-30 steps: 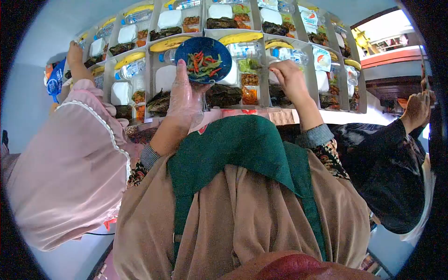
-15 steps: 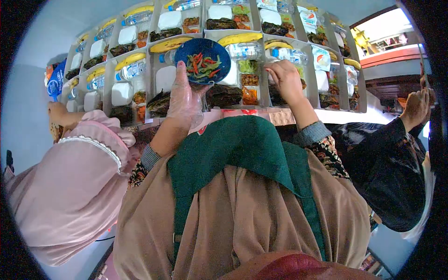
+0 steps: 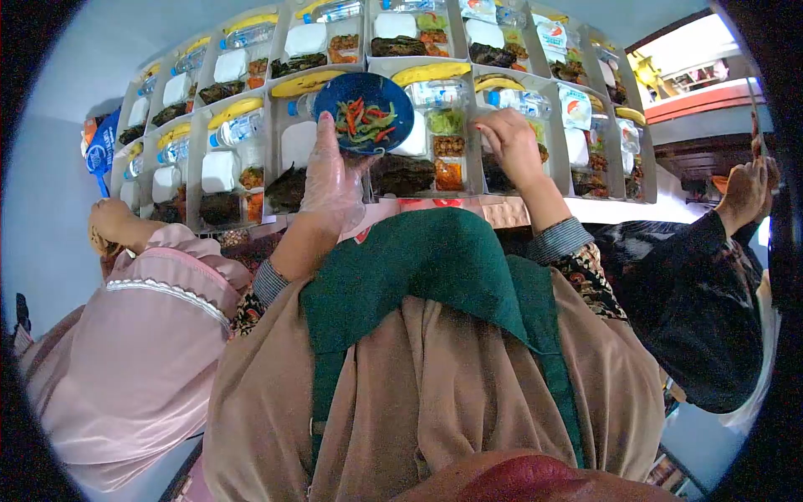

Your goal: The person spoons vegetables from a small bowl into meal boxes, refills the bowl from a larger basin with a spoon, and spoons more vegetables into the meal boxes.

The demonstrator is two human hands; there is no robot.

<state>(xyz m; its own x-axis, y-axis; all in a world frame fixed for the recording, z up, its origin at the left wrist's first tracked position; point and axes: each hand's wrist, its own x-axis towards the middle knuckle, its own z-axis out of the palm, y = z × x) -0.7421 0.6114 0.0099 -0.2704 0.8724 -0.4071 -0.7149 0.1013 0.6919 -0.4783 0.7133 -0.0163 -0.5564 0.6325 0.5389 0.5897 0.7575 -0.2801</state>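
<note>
My left hand (image 3: 328,180), in a clear plastic glove, is closed on the near left rim of a dark blue bowl (image 3: 393,94). Sliced red chillies and green vegetable strips (image 3: 365,120) lie inside the bowl, which is held over the front row of meal boxes. My right hand (image 3: 512,142) hangs bare above a box to the right, its fingers pinched together and pointing left. Whether anything sits between those fingertips is too small to make out. Below it are lettuce (image 3: 537,127) and a dark leaf-wrapped item (image 3: 497,174), partly covered by the hand.
Two rows of open boxes hold bananas (image 3: 432,72), water bottles (image 3: 234,131), white containers (image 3: 219,171) and dark wrapped food (image 3: 401,174). A co-worker's hand (image 3: 117,224) is at left near a blue fan (image 3: 102,151). Another person's hand (image 3: 744,192) is raised at right.
The co-worker at left has shifted slightly, and the blue fan has moved a little. My two hands and the bowl stay nearly where they were.
</note>
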